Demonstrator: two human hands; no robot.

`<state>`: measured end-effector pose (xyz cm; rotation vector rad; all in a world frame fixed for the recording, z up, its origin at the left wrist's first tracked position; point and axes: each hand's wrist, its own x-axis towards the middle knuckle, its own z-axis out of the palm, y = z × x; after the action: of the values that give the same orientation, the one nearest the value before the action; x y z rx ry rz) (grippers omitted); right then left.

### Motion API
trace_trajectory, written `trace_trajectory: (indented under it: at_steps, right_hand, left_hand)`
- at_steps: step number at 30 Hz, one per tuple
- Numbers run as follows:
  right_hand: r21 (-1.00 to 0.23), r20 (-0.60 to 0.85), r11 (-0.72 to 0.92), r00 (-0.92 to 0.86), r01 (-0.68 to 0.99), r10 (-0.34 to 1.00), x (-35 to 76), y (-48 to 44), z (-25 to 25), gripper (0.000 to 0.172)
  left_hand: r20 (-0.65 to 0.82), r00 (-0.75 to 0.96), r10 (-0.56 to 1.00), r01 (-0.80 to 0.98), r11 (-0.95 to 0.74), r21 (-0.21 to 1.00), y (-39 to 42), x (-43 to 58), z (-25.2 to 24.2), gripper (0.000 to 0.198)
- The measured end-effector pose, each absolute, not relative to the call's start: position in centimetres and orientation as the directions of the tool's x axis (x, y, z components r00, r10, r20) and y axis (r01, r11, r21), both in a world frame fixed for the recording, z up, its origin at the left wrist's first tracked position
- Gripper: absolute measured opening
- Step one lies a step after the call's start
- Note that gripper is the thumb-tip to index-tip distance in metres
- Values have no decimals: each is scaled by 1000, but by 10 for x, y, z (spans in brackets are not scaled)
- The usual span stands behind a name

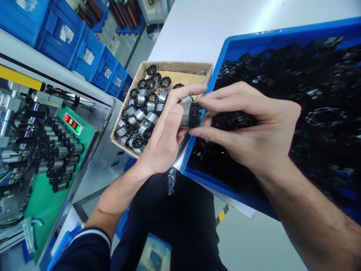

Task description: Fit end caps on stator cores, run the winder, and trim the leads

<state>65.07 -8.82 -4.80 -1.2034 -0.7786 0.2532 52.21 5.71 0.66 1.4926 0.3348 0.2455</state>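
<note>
Between my two hands is a metal cylinder with a black toothed end (189, 115), held roughly level above the gap between a carton and a blue tray. My left hand (166, 137) is closed round its silvery side, thumb on top. The fingertips of my right hand (251, 124) pinch at the black toothed end; the palm side is partly hidden. Left of the hands, the cardboard box (135, 150) holds many similar metal cylinders (138, 116) with black ends. Under my right hand lies the blue tray (231, 197), full of black ring-shaped parts (325, 116).
A machine with a green plate (45, 199) and rows of the same cylinders (60, 152) stands at the left. Blue bins (66, 37) line a shelf behind it. The white table (194, 34) extends beyond the carton. A phone-like object (155, 254) lies near my lap.
</note>
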Motion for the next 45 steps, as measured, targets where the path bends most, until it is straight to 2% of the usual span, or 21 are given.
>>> trace_trajectory:
  at_steps: [6,10,12,14,16,18,21,23,24,27,30,34,37,41,45]
  right_hand:
    - [-893,450,313,695,324,562,650,-90,-52,36]
    - [-873,485,287,648,394,587,657,-92,-52,39]
    - [-886,460,276,637,372,618,662,-92,-54,49]
    - [-922,386,247,651,300,653,665,-93,-56,53]
    - [-947,322,235,662,219,677,665,-92,-56,46]
    - [-954,286,279,628,112,724,664,-91,-54,37]
    - [-926,212,346,553,-150,806,659,-88,-46,46]
    - [-890,144,345,535,-297,832,656,-86,-41,54]
    - [-875,119,342,534,-342,837,655,-85,-40,52]
    - [-849,80,344,546,-402,834,653,-83,-43,33]
    - [-837,71,365,581,-407,811,653,-80,-52,25]
    - [-847,31,353,626,-397,779,652,-76,-58,29]
    - [-867,20,361,699,-344,715,649,-75,-54,28]
    - [-883,35,366,735,-296,678,644,-75,-48,17]
    - [-927,53,322,780,-195,624,640,-77,-42,17]
  left_hand:
    - [8,923,385,48,-136,989,63,515,-3,56]
    - [20,974,224,-19,-6,1000,73,513,-5,48]
    - [-19,969,248,9,41,999,74,514,-4,51]
    - [-42,937,347,26,49,998,75,517,-5,65]
    - [-26,896,444,7,44,999,76,519,-9,74]
    - [3,866,500,-9,10,1000,78,519,-14,72]
    - [65,844,532,-39,-60,997,82,516,-18,72]
    - [101,826,555,-85,-55,995,83,514,-17,68]
    - [105,818,565,-116,-16,993,83,514,-15,62]
    - [-20,860,510,-92,194,977,82,513,-7,40]
    - [-116,908,402,23,230,973,78,514,-4,38]
    - [-120,903,413,36,206,978,67,516,-5,38]
    - [-172,907,383,85,234,969,59,519,-7,48]
    - [-172,899,403,122,147,982,55,524,-8,62]
    - [-170,896,410,137,109,985,52,525,-5,50]
